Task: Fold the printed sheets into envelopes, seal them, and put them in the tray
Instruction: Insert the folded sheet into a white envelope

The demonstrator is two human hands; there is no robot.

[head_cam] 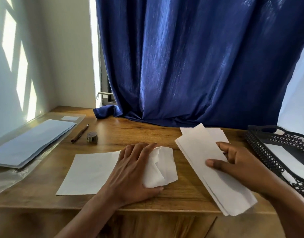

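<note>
one folded sheet point(211, 167) in right hand point(237, 162) runs far-left to near-right.

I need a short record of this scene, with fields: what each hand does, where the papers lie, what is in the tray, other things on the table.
left hand: presses on a crumpled sheet that lies on a flat sheet
right hand: holds folded sheets
tray: black, at the right, with white paper inside
blue stack: far left, on a plastic sleeve
pen: beside the tape roll
table: wooden
</note>
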